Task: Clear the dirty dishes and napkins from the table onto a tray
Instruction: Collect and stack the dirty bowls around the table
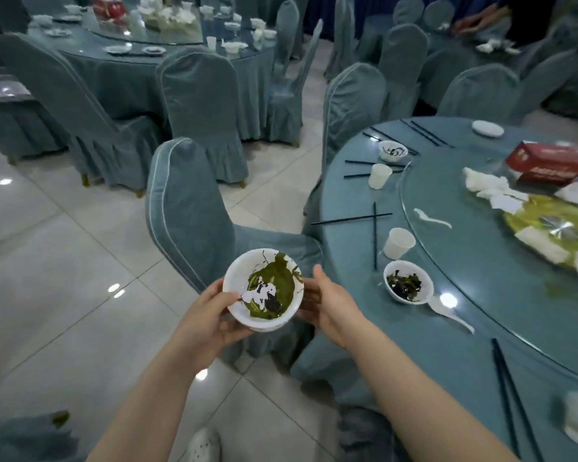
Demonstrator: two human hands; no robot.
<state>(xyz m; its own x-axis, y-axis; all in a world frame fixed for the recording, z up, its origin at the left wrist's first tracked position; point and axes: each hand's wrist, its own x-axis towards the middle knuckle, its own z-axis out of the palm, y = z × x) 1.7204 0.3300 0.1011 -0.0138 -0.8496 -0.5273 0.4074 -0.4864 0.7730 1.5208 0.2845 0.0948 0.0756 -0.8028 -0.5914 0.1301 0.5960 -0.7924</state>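
The left hand grips a dirty bowl by its near-left rim and base, thumb over the edge, holding it above the floor and off the table. The right hand cups the bowl's right side, fingers hidden behind it, so whether it grips or only touches cannot be told. Right of that hand, on the table, sits a second bowl with dark scraps, a spoon touching its right side and a cup just beyond it. Chopsticks lie crossed further beyond. Napkins are heaped on the turntable, far right. A chair stands just beyond the left hand.
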